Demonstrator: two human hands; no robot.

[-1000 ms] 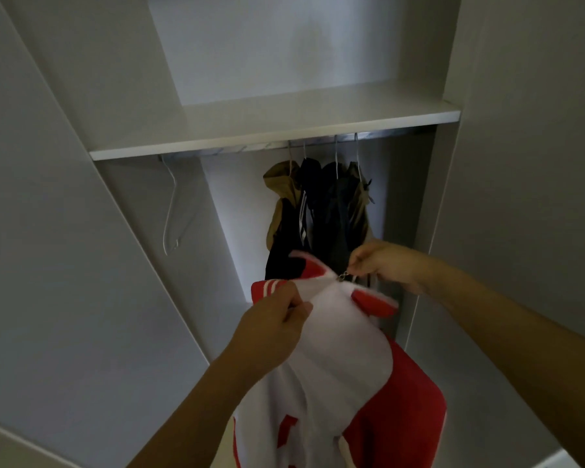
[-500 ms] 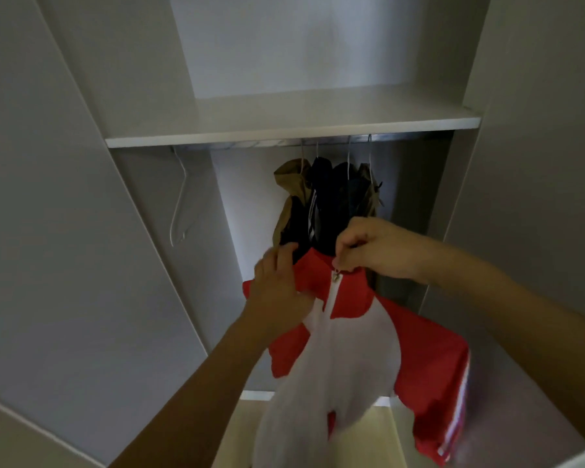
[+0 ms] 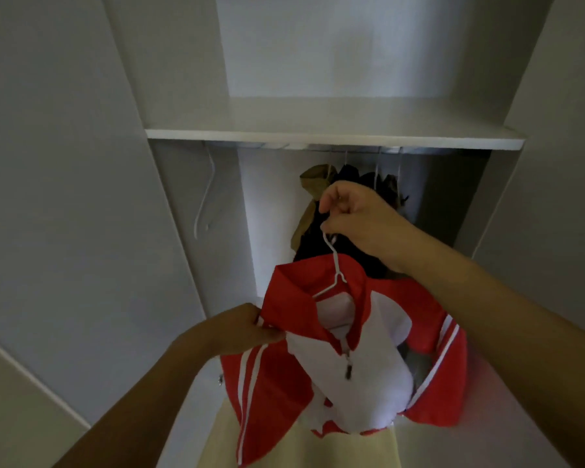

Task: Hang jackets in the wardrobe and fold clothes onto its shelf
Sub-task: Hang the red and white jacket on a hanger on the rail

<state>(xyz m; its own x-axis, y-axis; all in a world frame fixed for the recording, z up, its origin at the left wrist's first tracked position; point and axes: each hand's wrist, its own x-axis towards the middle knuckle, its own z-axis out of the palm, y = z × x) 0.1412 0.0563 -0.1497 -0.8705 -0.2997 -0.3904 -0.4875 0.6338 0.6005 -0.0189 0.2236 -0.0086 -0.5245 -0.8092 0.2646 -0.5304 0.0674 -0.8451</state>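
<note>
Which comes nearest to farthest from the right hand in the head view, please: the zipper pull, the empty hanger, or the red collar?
From the right hand:
1. red collar, just below it.
2. zipper pull, lower on the jacket front.
3. empty hanger, far left on the rail.

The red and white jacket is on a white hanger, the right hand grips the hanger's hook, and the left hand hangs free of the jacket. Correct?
Not quite. In the head view the left hand pinches the red and white jacket at its shoulder. The rest stands: white hanger, hook gripped by the right hand.
</note>
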